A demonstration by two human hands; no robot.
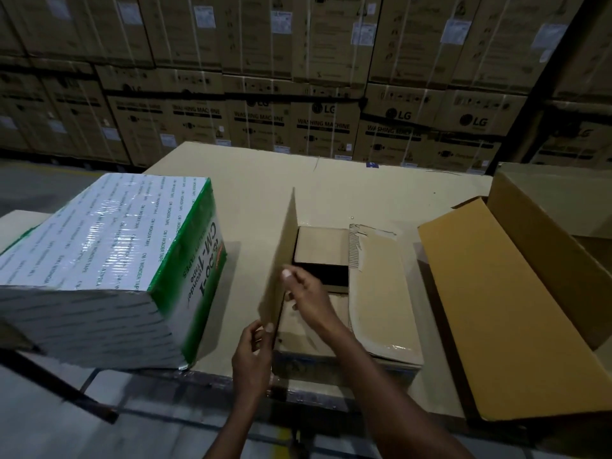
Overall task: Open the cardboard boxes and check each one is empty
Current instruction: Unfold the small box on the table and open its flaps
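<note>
Small brown cardboard box (344, 293) sat open at centre of a flat pale cardboard sheet (251, 200) serving as work surface. Left flap (281, 260) stood upright; right flap (381, 293), torn along its inner edge, lay folded outward. Far end flap seen folded down inside, a dark gap beneath it; contents could not be made out.

Left hand (253, 356) pinched the near lower edge of the upright flap, thumb and fingers closed on the cardboard. Right hand (306, 294) reached over the opening, fingers curled at the flap's inner face; grip on it not clear.

Just left, well apart from the hands: white-and-green shrink-wrapped carton (106, 270), printed "CM-1 Wonder Tape" on the side and repeated "CM-1 WONDER TAPE" lines across the top. To the right, large yellow-brown cardboard box (516, 313), lid flap raised, interior hidden.

Behind, a wall of stacked brown cartons (324, 127) marked "LG" and "WASHING MACHINE", strapped with white bands, white labels too blurred to read.
</note>
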